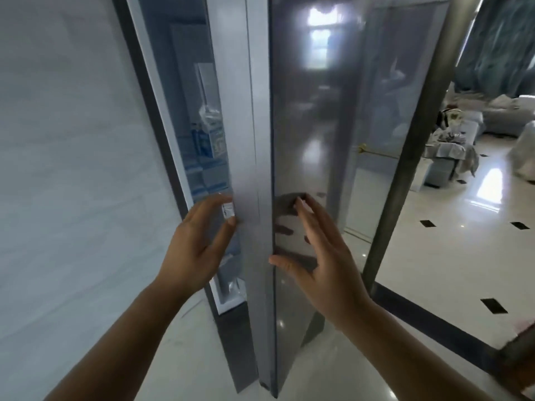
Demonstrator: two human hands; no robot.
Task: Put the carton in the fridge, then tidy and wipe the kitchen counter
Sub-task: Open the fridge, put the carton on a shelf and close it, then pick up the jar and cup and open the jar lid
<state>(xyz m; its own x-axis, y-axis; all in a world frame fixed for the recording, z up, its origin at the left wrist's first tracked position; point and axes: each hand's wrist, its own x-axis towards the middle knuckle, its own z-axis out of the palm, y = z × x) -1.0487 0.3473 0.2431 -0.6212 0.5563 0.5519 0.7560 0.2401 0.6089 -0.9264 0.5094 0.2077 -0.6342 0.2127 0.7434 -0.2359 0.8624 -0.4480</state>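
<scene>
Tiled floor (434, 256), fridge door (304, 125) ajar, left hand (191, 250) splayed at edge, right hand (327, 270) flat

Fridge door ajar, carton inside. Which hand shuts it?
Right. The right hand is straight-fingered at the outer face of the fridge door, ready to push. The left hand sits at the door's edge by the gap where the carton shows, and would likely need to pull clear first.

head cam (wide-angle) | faces forward-down | close to fridge door (301, 140)
</scene>
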